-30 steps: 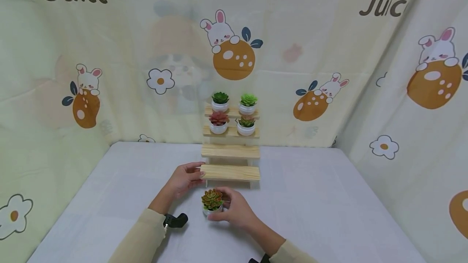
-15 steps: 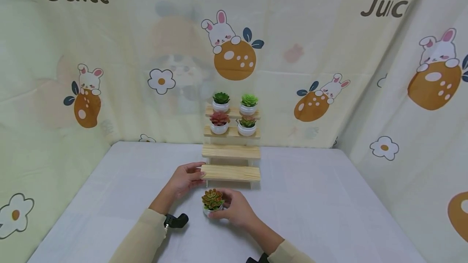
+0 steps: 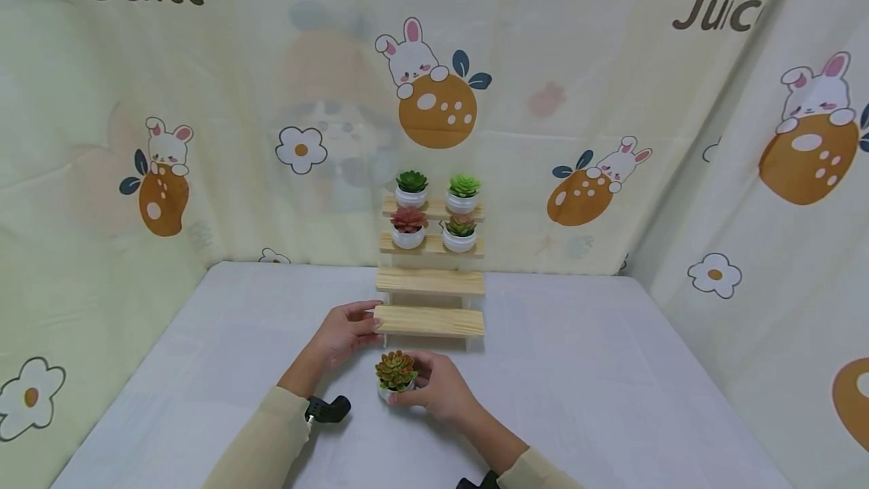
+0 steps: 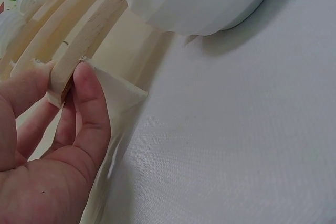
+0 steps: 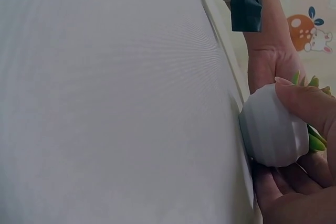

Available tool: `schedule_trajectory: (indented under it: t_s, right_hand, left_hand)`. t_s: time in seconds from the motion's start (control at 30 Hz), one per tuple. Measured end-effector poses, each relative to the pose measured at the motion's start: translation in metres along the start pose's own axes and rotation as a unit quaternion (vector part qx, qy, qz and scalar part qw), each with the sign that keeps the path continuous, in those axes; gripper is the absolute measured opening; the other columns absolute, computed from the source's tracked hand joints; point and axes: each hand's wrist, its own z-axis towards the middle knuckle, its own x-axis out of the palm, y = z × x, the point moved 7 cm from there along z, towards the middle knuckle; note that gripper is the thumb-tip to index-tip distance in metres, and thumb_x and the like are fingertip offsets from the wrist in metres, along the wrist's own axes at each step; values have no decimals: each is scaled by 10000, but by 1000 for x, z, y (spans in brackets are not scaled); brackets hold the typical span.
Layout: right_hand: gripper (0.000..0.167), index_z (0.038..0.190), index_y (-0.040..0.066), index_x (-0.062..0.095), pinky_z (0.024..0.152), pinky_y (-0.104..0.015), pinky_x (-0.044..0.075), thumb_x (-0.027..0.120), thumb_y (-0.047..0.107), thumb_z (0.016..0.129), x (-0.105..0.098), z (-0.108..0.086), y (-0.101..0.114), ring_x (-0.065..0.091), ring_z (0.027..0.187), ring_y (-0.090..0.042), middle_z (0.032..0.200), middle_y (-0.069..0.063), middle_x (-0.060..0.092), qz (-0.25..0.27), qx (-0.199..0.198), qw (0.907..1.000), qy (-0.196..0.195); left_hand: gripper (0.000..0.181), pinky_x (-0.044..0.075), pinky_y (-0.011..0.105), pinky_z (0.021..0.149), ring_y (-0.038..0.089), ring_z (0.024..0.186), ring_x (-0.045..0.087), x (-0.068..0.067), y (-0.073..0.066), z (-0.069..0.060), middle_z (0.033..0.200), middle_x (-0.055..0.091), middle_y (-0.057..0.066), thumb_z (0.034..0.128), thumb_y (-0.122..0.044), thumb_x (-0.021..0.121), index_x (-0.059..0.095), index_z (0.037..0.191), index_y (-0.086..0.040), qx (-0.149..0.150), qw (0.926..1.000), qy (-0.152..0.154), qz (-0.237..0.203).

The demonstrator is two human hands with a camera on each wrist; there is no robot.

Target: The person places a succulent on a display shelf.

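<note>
In the head view, a stepped wooden stand (image 3: 429,321) rises toward the back. My left hand (image 3: 348,333) grips the left end of its lowest board; the left wrist view shows fingers and thumb about that board's end (image 4: 86,43). In front of the stand, my right hand (image 3: 437,388) holds a potted succulent (image 3: 395,371) with reddish-green leaves. Its white ribbed pot (image 5: 273,127) stands upright at the tabletop, between thumb and fingers in the right wrist view. Whether the pot touches the cloth is hard to tell.
Higher steps bear a dark green succulent (image 3: 411,186), a bright green one (image 3: 463,191), a red one (image 3: 408,225) and a green-and-pink one (image 3: 459,231), all in white pots. A white cloth covers the table (image 3: 577,368). Printed curtains (image 3: 584,44) hang behind and beside it.
Both hands keep their places, one on the stand and one on the potted succulent. The whole head view has shifted very slightly.
</note>
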Motion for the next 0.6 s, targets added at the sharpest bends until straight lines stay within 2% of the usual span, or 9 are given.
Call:
schedule_trajectory:
  t_s: [0.6]
  right_hand:
    - [587, 1277, 20, 672, 922, -264, 601, 920, 113, 753, -1, 0, 3, 706, 1077, -153, 1210, -85, 730, -173, -20, 9998, 76]
  left_hand:
    - [497, 640, 294, 810, 170, 920, 714, -2, 2, 3, 1193, 671, 154, 974, -23, 673, 550, 1455, -18, -23, 10000, -21, 24]
